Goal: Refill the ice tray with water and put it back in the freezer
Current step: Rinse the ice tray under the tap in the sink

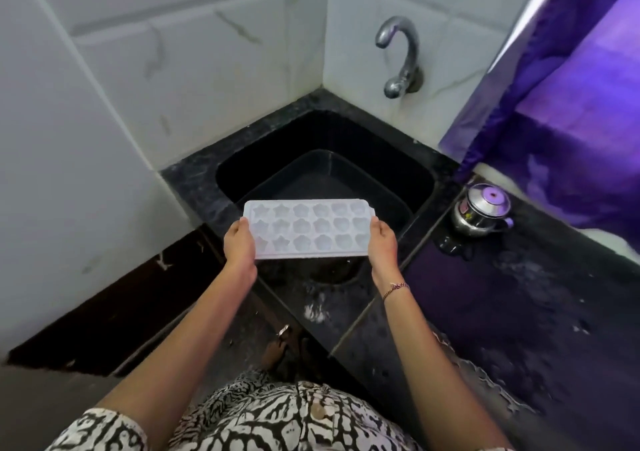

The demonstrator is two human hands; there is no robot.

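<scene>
Head view: both hands clamp the white ice tray (pixel 308 228) level, left hand (pixel 239 244) on one short end, right hand (pixel 382 242) on the other. Tray hangs over the near edge of the black sink (pixel 420 180), short of the tap (pixel 398 55) on the far wall; no water visibly running. Cavities look empty, hard to be sure. Steel kettle (pixel 479 213) sits right of the sink. Step looks like approach to fill. Next move likely: carry tray under the spout, free one hand for the tap, keep tray flat.
</scene>
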